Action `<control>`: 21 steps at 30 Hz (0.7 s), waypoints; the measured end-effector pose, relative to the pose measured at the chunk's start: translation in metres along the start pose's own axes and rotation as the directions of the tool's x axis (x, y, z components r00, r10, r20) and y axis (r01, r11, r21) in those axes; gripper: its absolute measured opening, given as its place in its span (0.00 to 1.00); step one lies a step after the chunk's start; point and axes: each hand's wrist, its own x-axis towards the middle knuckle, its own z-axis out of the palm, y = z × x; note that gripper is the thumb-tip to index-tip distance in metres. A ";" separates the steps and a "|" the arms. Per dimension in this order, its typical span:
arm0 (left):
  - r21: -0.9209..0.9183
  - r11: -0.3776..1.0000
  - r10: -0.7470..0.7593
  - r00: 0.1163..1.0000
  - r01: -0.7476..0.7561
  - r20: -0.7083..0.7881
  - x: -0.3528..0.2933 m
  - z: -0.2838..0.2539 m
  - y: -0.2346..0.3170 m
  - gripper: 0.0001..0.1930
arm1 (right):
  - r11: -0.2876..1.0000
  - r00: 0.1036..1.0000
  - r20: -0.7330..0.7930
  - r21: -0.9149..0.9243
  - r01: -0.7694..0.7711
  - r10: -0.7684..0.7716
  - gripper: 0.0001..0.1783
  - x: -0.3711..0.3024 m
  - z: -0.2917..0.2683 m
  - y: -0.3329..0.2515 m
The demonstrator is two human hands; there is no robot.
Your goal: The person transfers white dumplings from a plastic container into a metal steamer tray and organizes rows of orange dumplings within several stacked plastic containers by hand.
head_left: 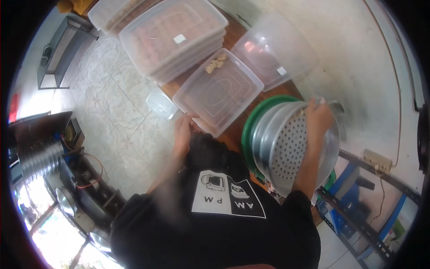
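Note:
My left hand (pixel 184 127) is at the near left edge of a clear plastic container (pixel 215 96), its bent fingers closed on the rim. A small cluster of pale tan pieces (pixel 216 63) lies at the container's far end. My right arm reaches across a tilted aluminium steamer pot (pixel 264 139) with a perforated bottom (pixel 289 148). At the pot's far rim my right hand (pixel 320 117) has its fingers curled together; what they grip is too small to tell. Some tan bits show beside that hand. The pot leans in a green plastic basin (pixel 251 119).
Stacked lidded plastic boxes (pixel 174 36) stand at the far end of the wooden table. A large clear bin (pixel 273 54) sits against the wall. On the tiled floor (pixel 107 103) to the left lies a clear lid (pixel 161 104). A metal rack (pixel 358 224) is at the right.

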 end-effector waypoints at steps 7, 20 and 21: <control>-0.013 0.998 0.056 0.997 -0.056 0.049 0.066 -0.037 0.040 0.17 | 0.606 0.789 -0.039 0.618 0.501 -0.613 0.23 -0.027 0.149 -0.274; -0.386 0.883 -0.264 0.962 0.268 0.064 0.149 -0.067 0.053 0.21 | 0.618 0.793 0.063 0.665 0.419 -0.606 0.11 -0.098 0.079 -0.336; -0.362 0.886 -0.276 0.957 0.290 0.092 0.156 -0.055 0.055 0.21 | 0.640 0.815 0.071 0.660 0.394 -0.575 0.11 -0.110 0.072 -0.336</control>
